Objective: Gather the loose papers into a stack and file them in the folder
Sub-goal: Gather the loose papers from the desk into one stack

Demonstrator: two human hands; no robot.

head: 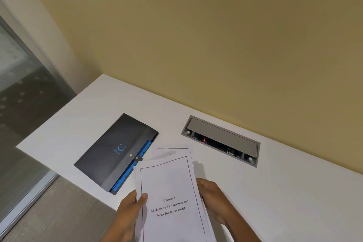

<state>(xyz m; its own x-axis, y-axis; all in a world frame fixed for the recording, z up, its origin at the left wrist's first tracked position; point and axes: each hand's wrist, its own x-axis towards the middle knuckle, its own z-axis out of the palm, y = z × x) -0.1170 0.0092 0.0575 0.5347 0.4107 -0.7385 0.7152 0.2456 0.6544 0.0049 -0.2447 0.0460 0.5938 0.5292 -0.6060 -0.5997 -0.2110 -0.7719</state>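
A stack of white printed papers [169,182] is held between both hands above the white table [275,182]; its top sheet reads "Chapter 3". My left hand [127,212] grips the stack's left edge, thumb on top. My right hand [212,198] holds the right edge from behind. The sheets are unevenly aligned, with edges fanning out at the top. A black folder [112,149] with blue dividers and a snap button lies shut on the table, to the left of the stack.
A grey cable box [222,139] with its lid raised is set into the table near the yellow wall. The table's left edge drops to a wooden floor [59,212]. A glass partition [19,84] stands at far left.
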